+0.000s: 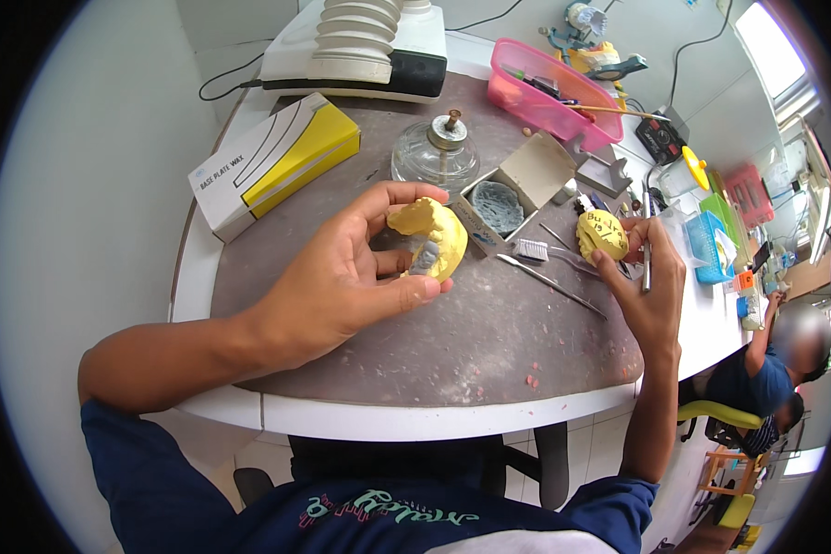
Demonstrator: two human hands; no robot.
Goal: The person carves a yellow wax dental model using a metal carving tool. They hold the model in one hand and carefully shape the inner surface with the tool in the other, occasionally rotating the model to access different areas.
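Observation:
My left hand (342,268) grips a yellow plaster dental cast (448,242) between thumb and fingers; grey wax or similar material (425,257) covers some of its teeth. Over the right part of the bench, my right hand (651,277) is closed on a second yellow dental cast (602,234), whose flat side carries handwriting. A slim metal instrument (647,254) also lies along the fingers of this hand. Below and between the hands rest a toothbrush (533,250) with pale bristles and a thin metal carving tool (563,291).
An opened small box (497,208) holds a blue-grey lump. Behind it stand a glass spirit lamp (437,152) and a pink bin (554,97) of tools. A white-and-yellow wax box (277,166) lies left, before a machine with a ribbed hose (353,42). A person (757,369) sits far right.

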